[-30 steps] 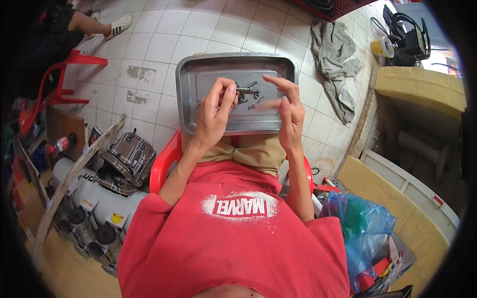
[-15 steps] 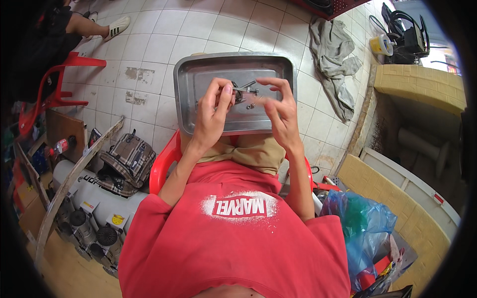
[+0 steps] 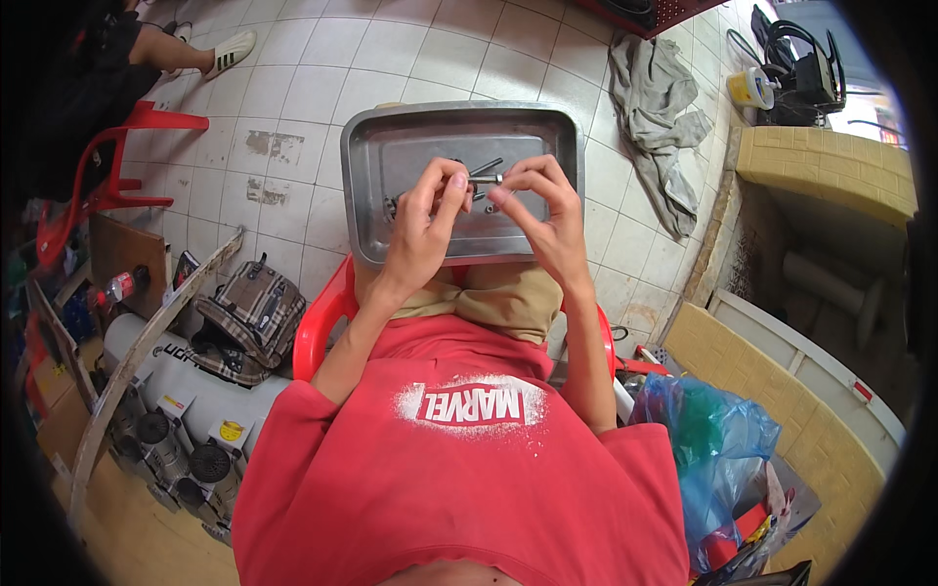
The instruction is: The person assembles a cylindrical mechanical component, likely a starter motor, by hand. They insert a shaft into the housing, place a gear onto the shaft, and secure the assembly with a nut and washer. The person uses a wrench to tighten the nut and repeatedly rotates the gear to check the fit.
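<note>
A silvery bolt [image 3: 485, 180] is pinched between the thumb and fingers of my left hand [image 3: 426, 210], its head pointing right. The curled fingertips of my right hand [image 3: 547, 207] close at the bolt's head; what else they may hold is too small to make out. Both hands are over a grey metal tray [image 3: 391, 130] resting across my lap. Behind my fingers in the tray lie a dark rod-like piece [image 3: 488, 165] and a small metal part [image 3: 490, 208]. Another small metal part [image 3: 391, 207] shows beside my left hand, partly hidden by it.
A grey cloth [image 3: 657, 117] lies on the tiled floor at the right. Left of me are a plaid backpack [image 3: 256, 311] and a white tank with motors [image 3: 186, 381]. A blue plastic bag [image 3: 718, 439] sits near right. Another person's leg [image 3: 176, 51] shows at far left.
My right hand, blurred and spread before, has drawn its fingers in to the bolt's head. The bolt now shows more plainly between my hands.
</note>
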Demonstrator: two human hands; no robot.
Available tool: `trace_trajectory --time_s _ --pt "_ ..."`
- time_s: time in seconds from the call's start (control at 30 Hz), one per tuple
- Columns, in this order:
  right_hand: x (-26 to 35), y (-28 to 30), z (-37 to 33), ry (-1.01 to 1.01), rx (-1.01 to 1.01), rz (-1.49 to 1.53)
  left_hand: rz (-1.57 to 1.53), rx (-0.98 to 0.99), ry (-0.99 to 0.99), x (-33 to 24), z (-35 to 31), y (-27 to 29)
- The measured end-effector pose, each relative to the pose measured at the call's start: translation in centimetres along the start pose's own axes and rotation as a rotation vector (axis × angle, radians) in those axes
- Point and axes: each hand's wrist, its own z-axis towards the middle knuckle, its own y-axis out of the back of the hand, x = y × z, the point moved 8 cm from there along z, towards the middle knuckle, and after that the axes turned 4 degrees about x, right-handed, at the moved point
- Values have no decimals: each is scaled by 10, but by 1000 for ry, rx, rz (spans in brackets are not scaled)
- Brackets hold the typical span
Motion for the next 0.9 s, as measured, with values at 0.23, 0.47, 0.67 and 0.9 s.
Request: trace_trajectory --time_s 0.23,0.47,0.67,0.9 --pt "-22 -5 2 -51 70 94 17 12 18 -1 2 2" --pt "8 -2 8 -19 -67 132 1 7 2 2 2 2" --pt "-11 -6 5 1 48 45 11 18 -3 1 2 0" --pt "-36 13 -4 -158 -173 96 142 -45 19 9 4 10"
